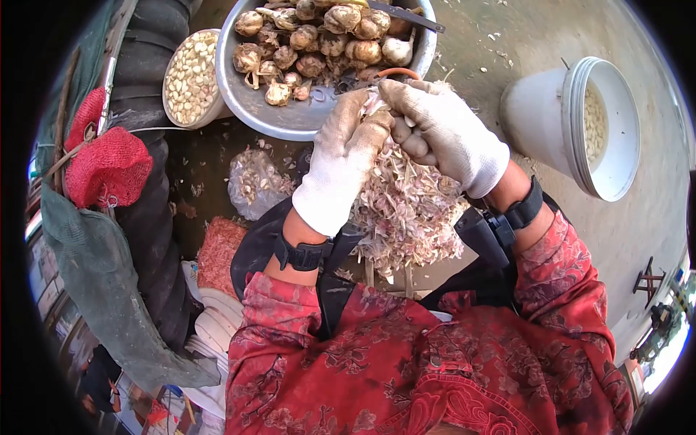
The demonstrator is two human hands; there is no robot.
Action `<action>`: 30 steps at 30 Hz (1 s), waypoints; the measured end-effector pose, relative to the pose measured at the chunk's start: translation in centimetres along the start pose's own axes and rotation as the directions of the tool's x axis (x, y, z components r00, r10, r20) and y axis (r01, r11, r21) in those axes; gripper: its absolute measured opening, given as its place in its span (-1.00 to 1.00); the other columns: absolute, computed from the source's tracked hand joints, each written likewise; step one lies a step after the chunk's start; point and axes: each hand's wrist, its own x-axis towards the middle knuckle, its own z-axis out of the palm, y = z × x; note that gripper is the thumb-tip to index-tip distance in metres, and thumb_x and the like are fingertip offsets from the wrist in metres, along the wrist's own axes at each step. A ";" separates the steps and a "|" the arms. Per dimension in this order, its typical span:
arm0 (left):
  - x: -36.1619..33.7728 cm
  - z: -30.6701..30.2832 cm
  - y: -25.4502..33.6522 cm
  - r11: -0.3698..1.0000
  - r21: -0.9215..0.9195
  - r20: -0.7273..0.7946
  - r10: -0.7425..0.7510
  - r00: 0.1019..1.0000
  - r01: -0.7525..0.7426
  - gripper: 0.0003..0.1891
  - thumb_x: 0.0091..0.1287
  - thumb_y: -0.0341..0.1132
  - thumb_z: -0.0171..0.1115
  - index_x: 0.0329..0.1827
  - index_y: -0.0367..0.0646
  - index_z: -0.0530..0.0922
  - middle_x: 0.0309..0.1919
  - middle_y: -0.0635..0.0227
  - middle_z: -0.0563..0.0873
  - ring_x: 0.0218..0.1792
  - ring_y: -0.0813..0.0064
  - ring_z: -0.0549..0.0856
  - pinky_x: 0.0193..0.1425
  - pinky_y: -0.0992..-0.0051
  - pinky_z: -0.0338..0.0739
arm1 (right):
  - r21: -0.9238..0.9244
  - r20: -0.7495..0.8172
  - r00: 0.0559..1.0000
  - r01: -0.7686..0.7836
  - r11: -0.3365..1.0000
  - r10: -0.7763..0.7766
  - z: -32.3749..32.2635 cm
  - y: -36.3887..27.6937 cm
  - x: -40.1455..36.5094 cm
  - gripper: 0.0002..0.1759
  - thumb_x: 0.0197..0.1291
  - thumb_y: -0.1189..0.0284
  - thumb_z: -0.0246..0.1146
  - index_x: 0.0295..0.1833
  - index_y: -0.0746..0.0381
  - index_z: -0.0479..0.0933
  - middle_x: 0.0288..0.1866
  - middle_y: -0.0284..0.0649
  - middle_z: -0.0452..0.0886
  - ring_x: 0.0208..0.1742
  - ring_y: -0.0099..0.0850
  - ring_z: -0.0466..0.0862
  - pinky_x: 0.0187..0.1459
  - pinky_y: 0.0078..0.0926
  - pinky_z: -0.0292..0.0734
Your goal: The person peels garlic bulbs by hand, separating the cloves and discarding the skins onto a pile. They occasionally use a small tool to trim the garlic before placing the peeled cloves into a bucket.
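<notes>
Both my hands wear white gloves with soiled fingers and meet over the near rim of a metal basin (pixel 261 119). My left hand (pixel 341 148) is closed, pinching a pale purplish piece of garlic (pixel 373 103) at its fingertips. My right hand (pixel 442 127) is closed too, its thumb and fingertips against the same garlic; its curled fingers hide anything in the palm. Below the hands lies a heap of garlic skins (pixel 409 210). Whole garlic bulbs (pixel 312 65), some with dirt on them, fill part of the basin. An orange curved thing (pixel 399 72) shows just behind my right hand.
A knife (pixel 406 16) lies at the basin's far side. Peeled cloves fill a white bucket (pixel 174 116) at left; another bucket (pixel 540 109), tilted, holds some at right. A plastic bag (pixel 257 181) and a red mesh sack (pixel 109 167) are at left.
</notes>
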 end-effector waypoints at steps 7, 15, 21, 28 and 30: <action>0.0 0.4 -0.6 0.999 -0.041 -0.055 -0.003 0.998 0.000 -0.83 0.41 -0.32 0.07 -0.02 -0.15 0.46 -0.32 0.33 0.62 -0.30 0.57 0.58 -0.16 0.51 0.50 | -0.300 -0.113 0.993 -0.016 0.954 -0.019 0.8 -0.2 0.1 -0.63 0.38 0.13 0.11 -0.20 0.26 0.52 -0.60 -0.36 0.48 -0.73 -0.64 0.38 -0.69 -0.68 0.26; 0.0 0.3 -0.6 0.938 0.310 -0.059 0.179 0.982 -0.152 -0.81 0.38 -0.31 0.09 -0.06 -0.20 0.52 -0.29 0.36 0.63 -0.26 0.55 0.56 -0.13 0.50 0.47 | -0.396 -0.162 0.979 0.052 0.917 -0.126 0.6 -0.1 0.1 -0.57 0.36 0.14 0.13 0.05 0.30 0.55 -0.50 -0.41 0.51 -0.58 -0.69 0.45 -0.56 -0.64 0.39; 0.1 0.3 -1.3 0.870 0.455 -0.039 0.230 0.972 -0.187 -0.79 0.40 -0.30 0.05 -0.08 -0.26 0.53 -0.30 0.25 0.63 -0.27 0.44 0.58 -0.11 0.45 0.47 | -0.486 -0.140 0.981 0.053 0.872 -0.138 1.0 -0.7 -0.4 -0.55 0.36 0.13 0.13 0.06 0.31 0.54 -0.48 -0.37 0.54 -0.58 -0.66 0.49 -0.57 -0.65 0.41; 0.2 0.3 -2.1 0.996 0.072 -0.073 0.049 0.996 -0.044 -0.70 0.44 -0.15 0.07 -0.16 -0.25 0.56 -0.33 0.39 0.62 -0.32 0.55 0.57 -0.19 0.55 0.47 | -0.348 -0.152 0.987 -0.008 0.938 -0.048 1.1 -0.6 -0.4 -0.57 0.37 0.09 0.10 -0.06 0.29 0.53 -0.55 -0.41 0.47 -0.69 -0.66 0.40 -0.65 -0.70 0.33; 0.0 0.2 -2.0 0.994 -0.105 -0.053 -0.027 0.998 0.021 -0.69 0.44 -0.12 0.08 -0.19 -0.23 0.55 -0.39 0.43 0.59 -0.39 0.62 0.53 -0.28 0.57 0.43 | -0.267 -0.118 0.993 -0.021 0.963 -0.011 0.6 -0.5 -0.3 -0.59 0.37 0.08 0.10 -0.15 0.26 0.51 -0.56 -0.43 0.44 -0.70 -0.67 0.36 -0.67 -0.71 0.29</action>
